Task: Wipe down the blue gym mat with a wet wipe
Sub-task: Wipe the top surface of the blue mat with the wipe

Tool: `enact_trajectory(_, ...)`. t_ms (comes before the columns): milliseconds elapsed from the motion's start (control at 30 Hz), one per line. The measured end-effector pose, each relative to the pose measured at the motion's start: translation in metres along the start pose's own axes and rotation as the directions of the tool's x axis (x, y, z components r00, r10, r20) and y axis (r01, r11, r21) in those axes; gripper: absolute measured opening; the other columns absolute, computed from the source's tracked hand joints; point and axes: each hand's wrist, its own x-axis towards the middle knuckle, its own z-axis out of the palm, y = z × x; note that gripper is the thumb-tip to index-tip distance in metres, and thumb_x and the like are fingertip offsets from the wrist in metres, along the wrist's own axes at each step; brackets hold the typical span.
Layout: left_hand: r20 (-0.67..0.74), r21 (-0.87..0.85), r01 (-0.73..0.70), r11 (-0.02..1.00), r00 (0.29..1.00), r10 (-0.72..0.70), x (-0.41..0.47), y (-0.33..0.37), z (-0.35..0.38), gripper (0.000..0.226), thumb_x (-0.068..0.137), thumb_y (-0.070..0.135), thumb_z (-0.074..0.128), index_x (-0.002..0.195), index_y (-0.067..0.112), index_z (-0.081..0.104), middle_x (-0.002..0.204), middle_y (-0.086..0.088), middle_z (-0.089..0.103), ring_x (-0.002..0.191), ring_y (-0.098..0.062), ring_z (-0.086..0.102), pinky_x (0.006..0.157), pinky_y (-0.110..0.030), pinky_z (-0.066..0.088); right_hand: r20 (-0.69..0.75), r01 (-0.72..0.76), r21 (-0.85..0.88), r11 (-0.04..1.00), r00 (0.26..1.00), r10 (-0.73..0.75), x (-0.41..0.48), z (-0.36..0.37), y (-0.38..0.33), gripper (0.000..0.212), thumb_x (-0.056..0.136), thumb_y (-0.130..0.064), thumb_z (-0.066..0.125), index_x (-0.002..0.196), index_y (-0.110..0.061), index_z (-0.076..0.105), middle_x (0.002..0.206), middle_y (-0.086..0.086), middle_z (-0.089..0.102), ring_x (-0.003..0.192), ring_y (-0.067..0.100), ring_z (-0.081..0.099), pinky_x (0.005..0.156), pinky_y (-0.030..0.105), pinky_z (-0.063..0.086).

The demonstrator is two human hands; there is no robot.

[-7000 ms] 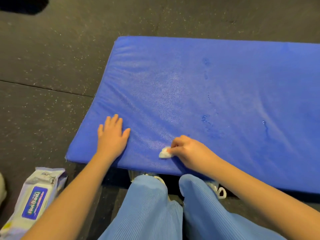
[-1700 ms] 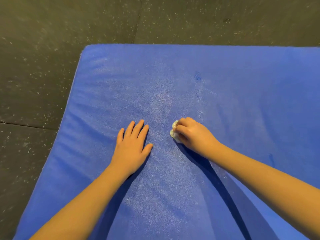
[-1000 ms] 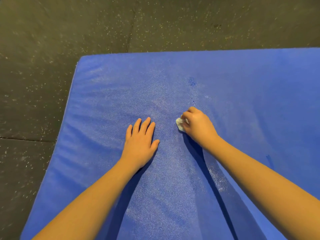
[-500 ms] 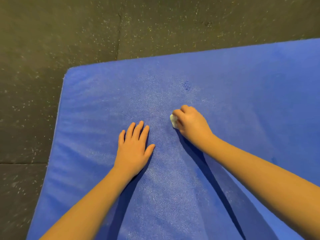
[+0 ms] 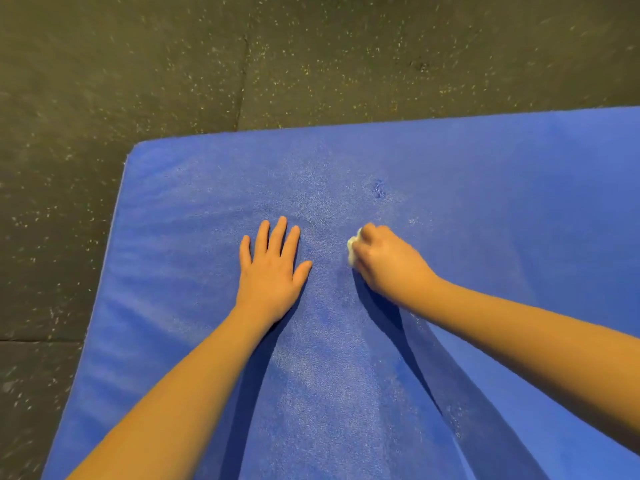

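The blue gym mat (image 5: 485,202) fills most of the view, with its far left corner at the upper left. My left hand (image 5: 272,271) lies flat on the mat, palm down, fingers spread, holding nothing. To its right my right hand (image 5: 388,261) is closed around a small bunched white wet wipe (image 5: 351,249) and presses it against the mat. Only the wipe's left edge shows past my fingers. A small dark wet mark (image 5: 379,189) sits on the mat just beyond my right hand.
Dark speckled rubber floor (image 5: 173,64) surrounds the mat on the far side and the left, with a seam between floor tiles running away from the mat's far edge. Both my forearms stretch across the mat from the near side.
My right hand has slid the wipe a little nearer and to the left on the mat over the last second. My left hand has stayed flat. The view has shifted slightly.
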Motion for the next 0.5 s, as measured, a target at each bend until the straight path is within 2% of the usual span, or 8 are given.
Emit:
enact_trajectory(33, -0.016, 0.016, -0.007, 1.0, 1.0, 0.007, -0.001, 0.001, 0.003, 0.074, 0.09, 0.056, 0.017, 0.148, 0.013, 0.036, 0.158, -0.009, 0.025, 0.146, -0.033, 0.019, 0.114, -0.056, 0.012, 0.037, 0.066, -0.018, 0.998, 0.997, -0.065, -0.01, 0.0, -0.008, 0.006, 0.086, -0.004, 0.056, 0.08, -0.005, 0.055, 0.092, 0.015, 0.049, 0.072, 0.032, 0.05, 0.047, 0.039, 0.043)
enact_trajectory(67, -0.042, 0.031, -0.012, 0.999, 0.999, 0.013, -0.002, 0.001, 0.007, 0.069, 0.092, 0.052, 0.023, 0.145, 0.012, 0.04, 0.155, -0.01, 0.031, 0.144, -0.034, 0.025, 0.113, -0.057, 0.015, 0.066, 0.125, -0.04, 0.991, 0.99, -0.122, -0.02, 0.0, -0.013, 0.014, 0.086, -0.011, 0.057, 0.095, -0.001, 0.061, 0.106, 0.02, 0.054, 0.087, 0.036, 0.057, 0.059, 0.041, 0.053)
enact_trajectory(100, -0.073, 0.038, -0.013, 0.999, 0.997, 0.015, -0.003, 0.0, 0.01, 0.066, 0.093, 0.05, 0.026, 0.144, 0.011, 0.043, 0.153, -0.011, 0.034, 0.142, -0.035, 0.029, 0.112, -0.056, 0.015, 0.082, 0.207, -0.088, 0.974, 0.976, -0.2, -0.028, 0.002, -0.01, 0.034, 0.083, -0.018, 0.063, 0.109, 0.004, 0.062, 0.119, 0.024, 0.055, 0.103, 0.038, 0.058, 0.074, 0.041, 0.055)
enact_trajectory(167, -0.117, 0.05, -0.014, 0.999, 0.993, 0.02, -0.003, -0.001, 0.013, 0.064, 0.094, 0.049, 0.028, 0.142, 0.011, 0.045, 0.152, -0.011, 0.036, 0.141, -0.035, 0.031, 0.111, -0.055, 0.014, 0.133, 0.312, -0.118, 0.943, 0.946, -0.296, -0.035, 0.001, 0.004, 0.063, 0.078, -0.027, 0.072, 0.125, 0.011, 0.053, 0.134, 0.029, 0.048, 0.123, 0.041, 0.049, 0.096, 0.045, 0.048)
enact_trajectory(267, -0.144, 0.042, -0.023, 0.999, 0.989, 0.029, -0.003, -0.002, 0.013, 0.063, 0.094, 0.049, 0.028, 0.142, 0.011, 0.045, 0.153, -0.011, 0.036, 0.142, -0.034, 0.029, 0.112, -0.055, 0.015, 0.205, 0.374, -0.119, 0.92, 0.916, -0.346, -0.033, 0.001, 0.022, 0.066, 0.085, -0.039, 0.06, 0.134, 0.004, 0.047, 0.143, 0.025, 0.039, 0.129, 0.038, 0.043, 0.098, 0.047, 0.045)
enact_trajectory(333, -0.154, 0.04, -0.026, 0.999, 0.988, 0.031, -0.004, -0.002, 0.015, 0.063, 0.095, 0.049, 0.028, 0.142, 0.011, 0.045, 0.153, -0.01, 0.035, 0.142, -0.034, 0.029, 0.112, -0.055, 0.015, 0.229, 0.329, -0.139, 0.934, 0.928, -0.293, -0.02, -0.003, 0.027, 0.067, 0.088, -0.047, 0.04, 0.133, 0.001, 0.049, 0.143, 0.023, 0.041, 0.128, 0.035, 0.046, 0.096, 0.045, 0.047)
enact_trajectory(400, -0.17, 0.033, -0.025, 0.999, 0.985, 0.03, -0.003, -0.002, 0.016, 0.063, 0.095, 0.049, 0.028, 0.143, 0.012, 0.045, 0.153, -0.01, 0.035, 0.143, -0.034, 0.028, 0.113, -0.055, 0.014, 0.2, 0.195, -0.149, 0.969, 0.966, -0.164, -0.002, -0.01, 0.03, 0.073, 0.087, -0.05, 0.028, 0.134, 0.002, 0.048, 0.144, 0.023, 0.039, 0.129, 0.034, 0.045, 0.097, 0.044, 0.046)
enact_trajectory(500, -0.179, 0.038, -0.018, 0.999, 0.984, 0.025, -0.002, -0.002, 0.016, 0.063, 0.094, 0.049, 0.028, 0.143, 0.012, 0.045, 0.153, -0.01, 0.035, 0.142, -0.033, 0.029, 0.113, -0.054, 0.014, 0.186, -0.001, -0.073, 0.997, 0.982, 0.015, 0.016, -0.016, 0.023, 0.088, 0.083, -0.06, 0.015, 0.144, 0.002, 0.03, 0.154, 0.022, 0.019, 0.142, 0.032, 0.021, 0.11, 0.044, 0.031)
